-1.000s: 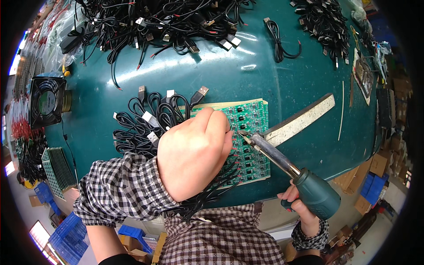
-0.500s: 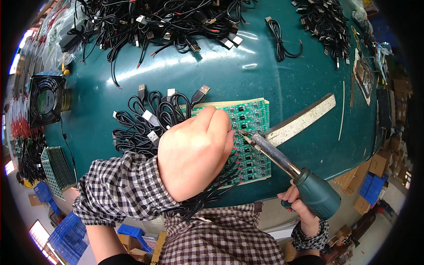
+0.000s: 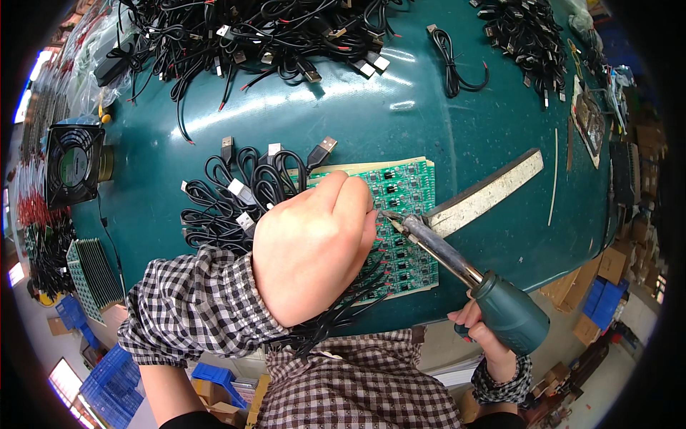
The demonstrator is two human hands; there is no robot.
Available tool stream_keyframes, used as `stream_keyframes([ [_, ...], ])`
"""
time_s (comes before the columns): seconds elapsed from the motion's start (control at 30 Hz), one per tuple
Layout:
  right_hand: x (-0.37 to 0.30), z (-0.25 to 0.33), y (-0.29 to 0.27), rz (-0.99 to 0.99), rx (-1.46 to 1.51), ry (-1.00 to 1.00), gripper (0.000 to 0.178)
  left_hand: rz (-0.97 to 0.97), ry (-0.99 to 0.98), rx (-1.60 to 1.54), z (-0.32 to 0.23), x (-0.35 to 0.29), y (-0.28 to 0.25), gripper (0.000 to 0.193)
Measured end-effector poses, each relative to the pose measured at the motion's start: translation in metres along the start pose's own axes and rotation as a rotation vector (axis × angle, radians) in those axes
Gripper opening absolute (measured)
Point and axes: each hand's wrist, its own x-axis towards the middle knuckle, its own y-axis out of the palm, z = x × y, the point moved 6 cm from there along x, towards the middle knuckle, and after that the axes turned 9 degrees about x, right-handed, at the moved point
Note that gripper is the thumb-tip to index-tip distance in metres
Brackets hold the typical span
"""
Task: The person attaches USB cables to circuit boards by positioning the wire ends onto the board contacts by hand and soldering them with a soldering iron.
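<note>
A green circuit board panel (image 3: pixel 414 187) crowded with small components lies in front of me on the table. My left hand (image 3: pixel 314 247) is over its left part, fingers pinched together; whatever is between the fingertips is hidden behind the hand. My right hand (image 3: pixel 493 342) grips a soldering gun (image 3: pixel 511 312) with a dark green body. Its tip (image 3: pixel 394 223) points left onto the board, right beside my left fingertips. Black cable ends (image 3: pixel 361 286) with reddish tips lie along the board's lower part, below my left hand. Coiled black USB cables (image 3: pixel 221 204) extend from behind that hand.
A pale metal bar (image 3: pixel 489 193) lies right of the board, close to the soldering gun. Heaped black cables (image 3: pixel 250 36) cover the far side, with one loose coiled cable (image 3: pixel 450 68) apart. A small fan (image 3: pixel 73 166) and upright stacked boards (image 3: pixel 93 275) stand at left.
Hardly anything differs. The soldering gun and both hands have shifted very slightly left; the tip stays at the board by my left fingertips.
</note>
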Motion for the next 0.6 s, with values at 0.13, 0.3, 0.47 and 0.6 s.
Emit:
stream_keyframes([
  [0.13,0.002,0.005,0.000,0.001,0.035,-0.028,0.049,0.001,-0.002,0.003,0.002,0.001,0.000,0.018],
  [0.3,0.005,0.012,0.005,0.022,0.001,-0.055,0.055,-0.017,-0.001,0.012,0.002,0.003,-0.002,0.018],
  [0.47,0.015,0.018,-0.003,0.052,0.215,-0.150,0.052,-0.037,0.024,0.020,-0.002,0.002,-0.007,0.017],
  [0.6,0.037,0.018,-0.023,0.163,0.540,-0.335,0.053,-0.025,0.040,-0.012,-0.001,-0.003,-0.003,0.018],
])
